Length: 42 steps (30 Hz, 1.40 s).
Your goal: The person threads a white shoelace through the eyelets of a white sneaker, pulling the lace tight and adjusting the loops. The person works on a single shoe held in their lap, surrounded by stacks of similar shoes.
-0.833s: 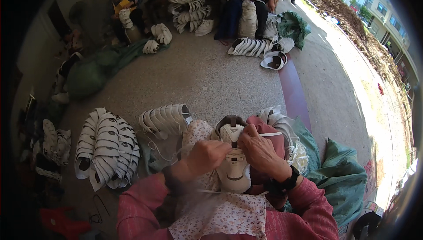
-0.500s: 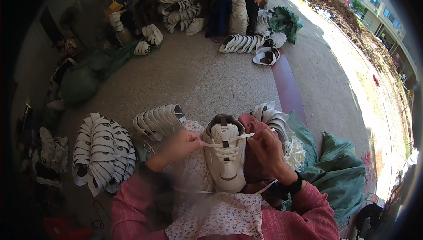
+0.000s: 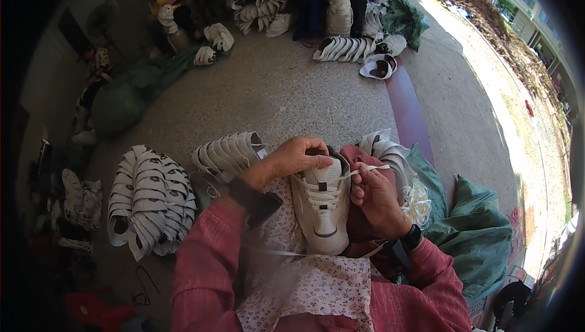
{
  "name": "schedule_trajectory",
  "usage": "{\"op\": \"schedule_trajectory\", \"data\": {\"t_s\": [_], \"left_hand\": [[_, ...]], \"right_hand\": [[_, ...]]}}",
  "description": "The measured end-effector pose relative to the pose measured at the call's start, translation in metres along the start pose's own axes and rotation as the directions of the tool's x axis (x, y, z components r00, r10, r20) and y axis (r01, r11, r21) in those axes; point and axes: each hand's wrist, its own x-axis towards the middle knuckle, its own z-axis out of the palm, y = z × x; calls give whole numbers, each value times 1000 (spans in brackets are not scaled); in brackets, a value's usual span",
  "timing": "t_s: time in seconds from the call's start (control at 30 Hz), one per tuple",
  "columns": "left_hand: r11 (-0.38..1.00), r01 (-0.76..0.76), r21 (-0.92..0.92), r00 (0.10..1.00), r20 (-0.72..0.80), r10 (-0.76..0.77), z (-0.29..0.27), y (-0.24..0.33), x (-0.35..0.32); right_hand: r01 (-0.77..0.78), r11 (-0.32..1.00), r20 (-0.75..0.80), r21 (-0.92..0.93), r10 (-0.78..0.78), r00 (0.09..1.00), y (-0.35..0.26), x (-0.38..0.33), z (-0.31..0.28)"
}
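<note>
A cream sneaker upper [image 3: 321, 225] stands toe toward me on my lap, its lace [image 3: 323, 199] threaded in crossing rows. My left hand [image 3: 297, 160] is closed at its top opening, thumb and fingers gripping the tongue [image 3: 317, 176]. On the other side my right hand [image 3: 379, 197] pinches the white lace end [image 3: 373, 168] beside the top eyelet. Part of the collar is hidden behind my left fingers. A floral apron [image 3: 304, 289] covers my lap, with a thin white cord running across it below the toe.
Nested white uppers [image 3: 151, 201] stand at the left, with another row [image 3: 228, 154] nearer the middle. Right of my lap are more uppers [image 3: 390, 149], a bundle of white laces [image 3: 417, 203] and a green sack [image 3: 472, 234]. Other people sit among stacked uppers [image 3: 256, 0] at the back.
My left hand has left the lace at the side and moved right and up onto the tongue. My right hand still holds its lace end. The view has shifted slightly.
</note>
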Motion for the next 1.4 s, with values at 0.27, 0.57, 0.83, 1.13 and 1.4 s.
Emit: {"op": "schedule_trajectory", "data": {"t_s": [0.27, 0.57, 0.83, 1.13, 1.4], "left_hand": [[963, -152, -224, 987, -82, 136, 28, -9, 4], [986, -131, -98, 969, -220, 107, 29, -14, 2], [722, -403, 563, 728, -280, 625, 28, 17, -15], [968, -204, 143, 978, -21, 209, 35, 17, -7], [909, -272, 316, 958, 3, 285, 42, 15, 1]], "right_hand": [[128, 986, -118, -111, -141, 983, -12, -42, -23], [272, 838, -271, 473, -156, 950, -56, -65, -168], [424, 906, -586, -11, -349, 731, -51, -88, -225], [437, 899, -493, 23, -370, 787, -84, -51, -222], [509, -156, 530, -847, -330, 781, -49, -15, -30]]}}
